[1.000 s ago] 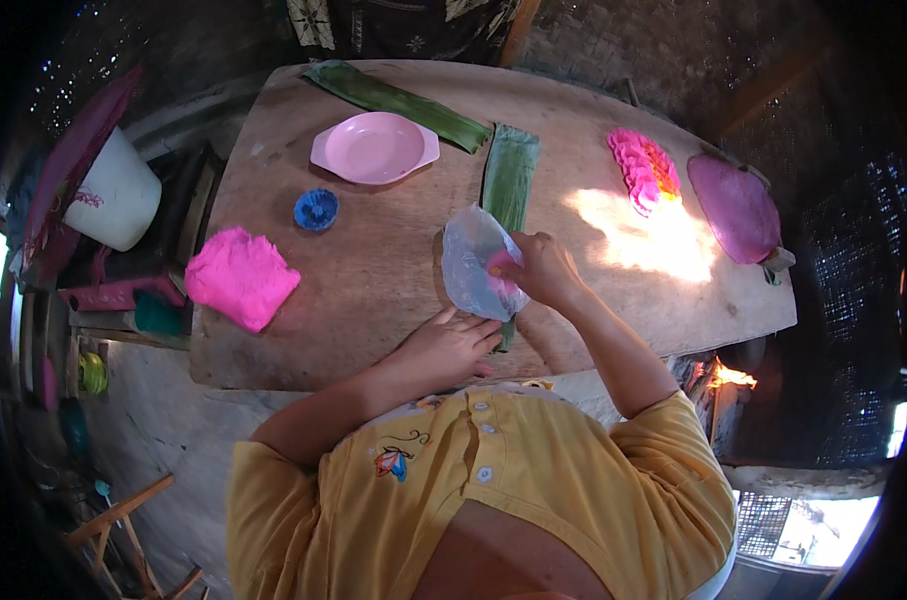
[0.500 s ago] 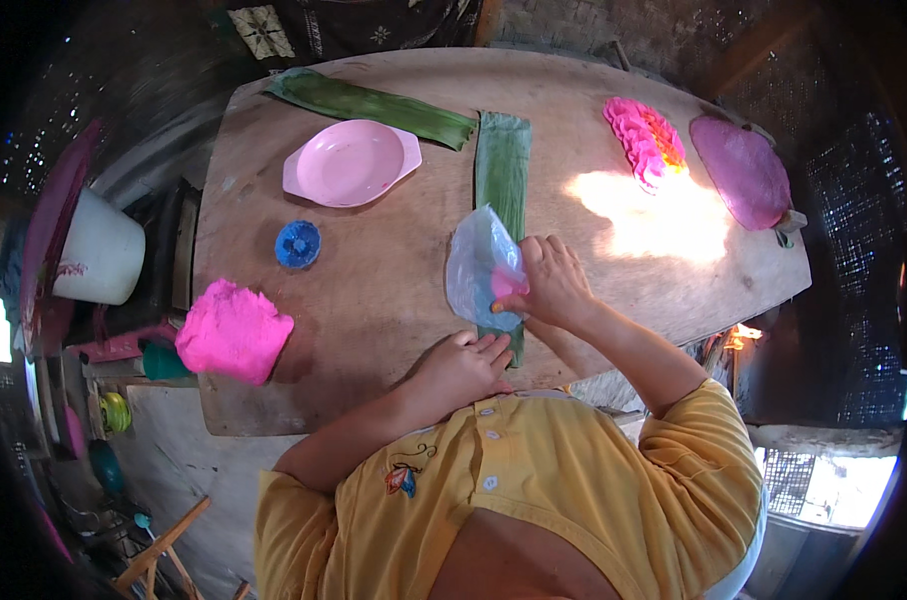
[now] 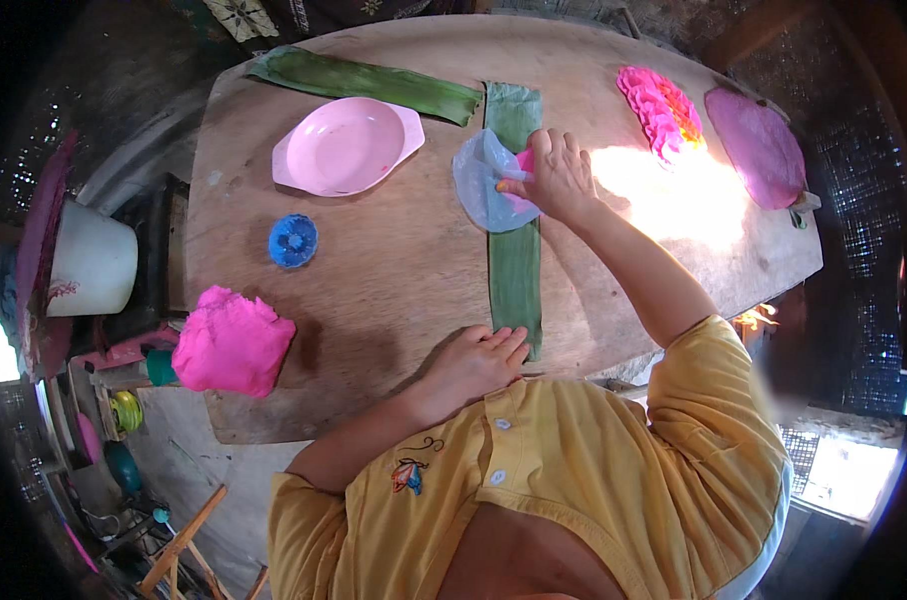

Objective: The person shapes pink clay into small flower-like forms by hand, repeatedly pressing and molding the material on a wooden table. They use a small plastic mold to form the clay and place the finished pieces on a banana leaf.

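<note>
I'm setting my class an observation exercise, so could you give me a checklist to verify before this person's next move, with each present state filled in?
1. Right hand gripping the clear plastic: ok, thumb and fingers pinch its right side.
2. Left hand off the upright-lying leaf strip: not ok, its fingertips lie over the near end.
3. Pink dough away from both hands: ok, it sits toward the table's left edge.
4. Blue dish away from both hands: ok, it sits nearer the dough.
5. Pink piece at the plastic fully visible: not ok, the right hand covers part.
6. Plastic touching the leaf strip: cannot tell from this overhead view.
</note>
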Available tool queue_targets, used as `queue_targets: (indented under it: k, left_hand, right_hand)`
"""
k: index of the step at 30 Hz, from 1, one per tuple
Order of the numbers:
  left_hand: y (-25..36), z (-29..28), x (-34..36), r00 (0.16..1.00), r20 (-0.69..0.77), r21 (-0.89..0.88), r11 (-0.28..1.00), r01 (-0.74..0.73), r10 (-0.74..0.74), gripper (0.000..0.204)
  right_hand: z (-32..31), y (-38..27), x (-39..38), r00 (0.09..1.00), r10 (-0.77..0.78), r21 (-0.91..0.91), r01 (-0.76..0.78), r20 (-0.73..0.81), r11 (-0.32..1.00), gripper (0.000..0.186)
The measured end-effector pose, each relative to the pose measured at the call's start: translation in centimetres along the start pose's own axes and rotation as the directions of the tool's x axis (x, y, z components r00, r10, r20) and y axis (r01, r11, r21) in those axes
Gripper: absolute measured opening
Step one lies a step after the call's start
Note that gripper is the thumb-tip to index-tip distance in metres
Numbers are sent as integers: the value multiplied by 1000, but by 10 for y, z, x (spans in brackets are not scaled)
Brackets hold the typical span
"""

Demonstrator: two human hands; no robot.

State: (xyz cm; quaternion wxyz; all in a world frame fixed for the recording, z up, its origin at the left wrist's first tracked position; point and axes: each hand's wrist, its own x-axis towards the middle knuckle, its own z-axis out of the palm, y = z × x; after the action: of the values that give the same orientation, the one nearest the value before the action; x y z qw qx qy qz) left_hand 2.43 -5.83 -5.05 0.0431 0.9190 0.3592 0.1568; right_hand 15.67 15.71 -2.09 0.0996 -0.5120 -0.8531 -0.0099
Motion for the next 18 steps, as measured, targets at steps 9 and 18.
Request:
queue_targets:
  k: [9,18]
  left_hand:
    - [5,1,-1,1000,-20,64,998,21,-20,43]
    - [5,-5,3,998,38,-7,999,46,-45,44]
  right_hand:
    - [-3,6,41,982,189,29,-189,7,981,71]
    - [-21,-9,-57,937,-103,258,14,335,966,72]
